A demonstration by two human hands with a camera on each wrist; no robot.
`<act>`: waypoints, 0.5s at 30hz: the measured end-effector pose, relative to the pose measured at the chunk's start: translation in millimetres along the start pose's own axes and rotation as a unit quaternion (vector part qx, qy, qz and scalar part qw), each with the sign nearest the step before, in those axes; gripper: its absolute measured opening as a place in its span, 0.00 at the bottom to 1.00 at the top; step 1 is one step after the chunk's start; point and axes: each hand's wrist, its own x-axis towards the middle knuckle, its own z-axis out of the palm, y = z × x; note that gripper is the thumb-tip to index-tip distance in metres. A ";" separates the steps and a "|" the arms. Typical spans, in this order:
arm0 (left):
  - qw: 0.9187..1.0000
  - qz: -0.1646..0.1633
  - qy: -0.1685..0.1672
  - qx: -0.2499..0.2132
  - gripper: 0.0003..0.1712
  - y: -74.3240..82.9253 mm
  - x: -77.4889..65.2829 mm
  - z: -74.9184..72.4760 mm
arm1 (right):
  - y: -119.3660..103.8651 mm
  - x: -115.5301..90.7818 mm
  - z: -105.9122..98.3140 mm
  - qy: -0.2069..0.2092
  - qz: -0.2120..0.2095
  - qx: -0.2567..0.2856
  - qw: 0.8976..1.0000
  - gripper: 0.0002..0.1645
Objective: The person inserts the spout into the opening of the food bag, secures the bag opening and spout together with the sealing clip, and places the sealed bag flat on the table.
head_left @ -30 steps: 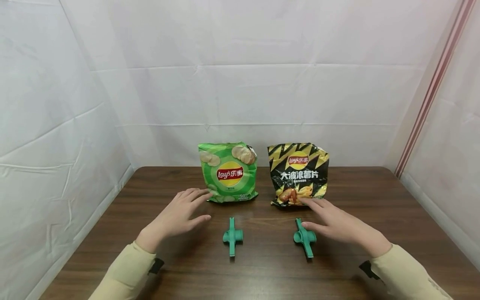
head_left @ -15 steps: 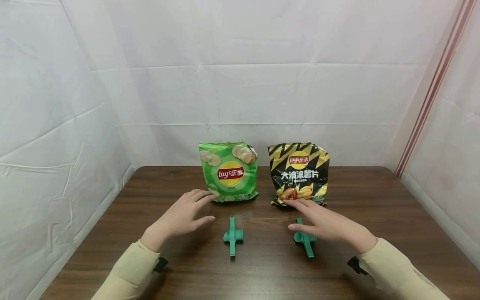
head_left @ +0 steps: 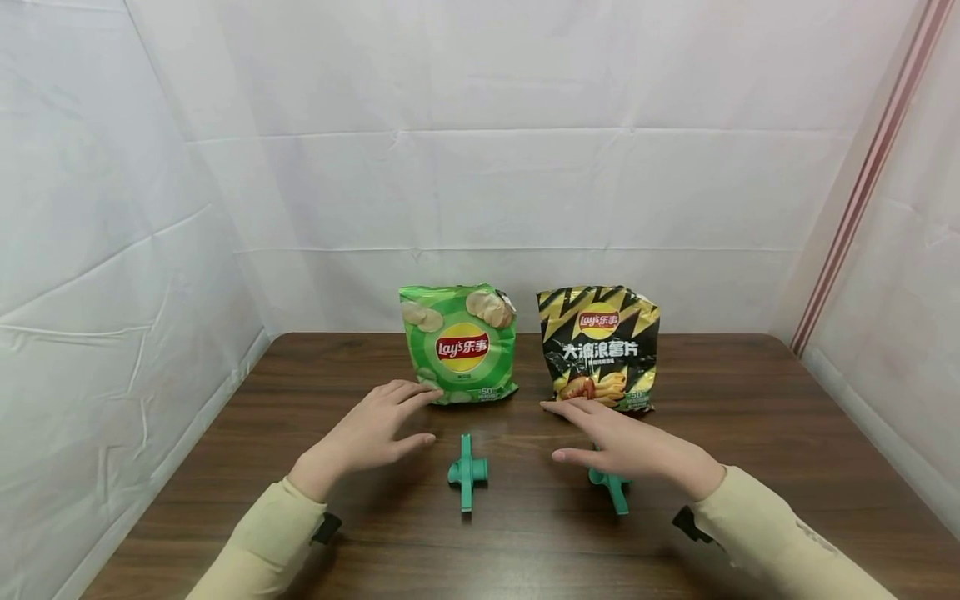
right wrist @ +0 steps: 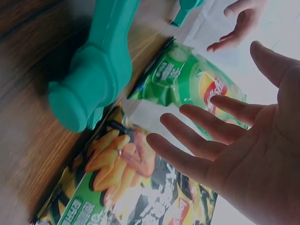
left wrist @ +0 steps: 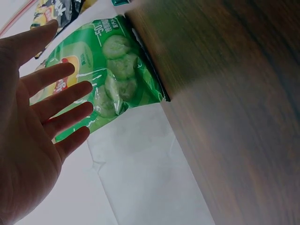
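Observation:
A green Lay's chip bag (head_left: 462,343) and a black-and-yellow Lay's chip bag (head_left: 598,348) stand upright side by side toward the back of the table. In front of them lie two green bag clips with round spouts, a left clip (head_left: 467,472) and a right clip (head_left: 617,492). My left hand (head_left: 371,435) hovers left of the left clip, fingers extended and holding nothing; its fingertips overlap the green bag's lower corner in the head view. Over the right clip, partly hiding it, is my right hand (head_left: 630,443), fingers spread and nothing held. The right wrist view shows the clip's spout (right wrist: 89,89) close up.
The dark wooden table (head_left: 525,550) has rounded back corners. White sheeting (head_left: 525,192) encloses it at the back and both sides, with a red stripe on the right side.
My right hand has moved left, from beside the right clip to above it. The left hand has shifted slightly right. Bags and clips stay where they were.

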 end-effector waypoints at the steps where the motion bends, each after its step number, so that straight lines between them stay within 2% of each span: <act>1: 1.000 0.002 0.001 0.000 0.33 -0.2 0.1 1.1 | -1.0 1.1 0.6 -0.002 -0.004 0.002 1.000 0.41; 6: 1.000 0.003 0.002 -0.008 0.33 0.7 0.9 3.7 | -4.0 6.2 3.6 -0.013 -0.021 0.008 1.000 0.42; 15: 1.000 0.004 0.001 -0.005 0.32 1.8 3.6 6.3 | -12.6 16.5 8.1 -0.032 -0.022 0.030 0.999 0.42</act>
